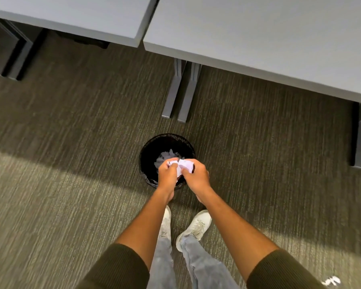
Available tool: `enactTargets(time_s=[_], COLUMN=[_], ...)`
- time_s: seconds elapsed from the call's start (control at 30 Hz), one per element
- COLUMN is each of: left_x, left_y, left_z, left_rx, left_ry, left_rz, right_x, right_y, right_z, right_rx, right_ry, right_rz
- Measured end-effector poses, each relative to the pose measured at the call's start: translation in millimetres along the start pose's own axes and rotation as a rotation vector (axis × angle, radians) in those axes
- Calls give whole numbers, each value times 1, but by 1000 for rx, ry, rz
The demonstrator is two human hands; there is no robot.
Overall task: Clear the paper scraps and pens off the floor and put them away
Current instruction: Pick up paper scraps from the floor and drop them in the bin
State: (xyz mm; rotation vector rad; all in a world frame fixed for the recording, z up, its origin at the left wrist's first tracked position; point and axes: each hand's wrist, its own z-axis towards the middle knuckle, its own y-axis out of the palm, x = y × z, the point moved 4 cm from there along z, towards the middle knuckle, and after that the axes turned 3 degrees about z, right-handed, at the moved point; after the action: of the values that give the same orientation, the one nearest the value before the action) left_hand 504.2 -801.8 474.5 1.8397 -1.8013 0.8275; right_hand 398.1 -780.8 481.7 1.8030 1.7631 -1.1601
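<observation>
Landmark: black wastebasket, standing on the carpeted floor; all places below are given relative to it.

Left hand: held directly above the wastebasket opening; the fingers are curled and clamped on crumpled paper scraps.

Right hand: held just beside the left hand, also above the opening; its grip is closed on the same wad of white paper.

Paper in hand: a bunched white mass, shared between both hands and kept over the near half of the wastebasket (not yet released).

Paper in basket: pale crumpled sheets are seen already lying inside, beyond the hands.

Scraps left: a few white bits are seen on the floor well behind and to the right of the wastebasket, near the lower right corner of the view.

Pens: none can be made out anywhere in view; whether any are left cannot be told.

Tables: two grey tops stand beyond the wastebasket; nothing is seen on the parts shown.

Progress: judged to be well along for paper. One load is deposited, a second is about to be dropped.

Remaining: release of the held wad, collection of the stray bits at lower right, and the pens, whose state is not shown.
</observation>
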Motion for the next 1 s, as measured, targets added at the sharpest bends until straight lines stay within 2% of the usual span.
enactTargets(time_s=[0.37,0.5,0.67,0.83,1.0], left_x=[-2,-5,-5,7,35], left_y=[-27,-31,-39,-38,-21], left_z=[71,90,93,83,56], left_rx=[-18,-71,-93,-132,-244], left_ry=[-104,-126,-125,-100,-18], left_rz=[41,85,173,224,345], right_x=[3,8,11,6,-9], right_y=[53,65,54,34,8], right_z=[41,50,57,50,31], right_rx=[45,-45,16,79,164], right_ry=[142,185,233,235,227], right_rz=[40,-35,-117,-68,16])
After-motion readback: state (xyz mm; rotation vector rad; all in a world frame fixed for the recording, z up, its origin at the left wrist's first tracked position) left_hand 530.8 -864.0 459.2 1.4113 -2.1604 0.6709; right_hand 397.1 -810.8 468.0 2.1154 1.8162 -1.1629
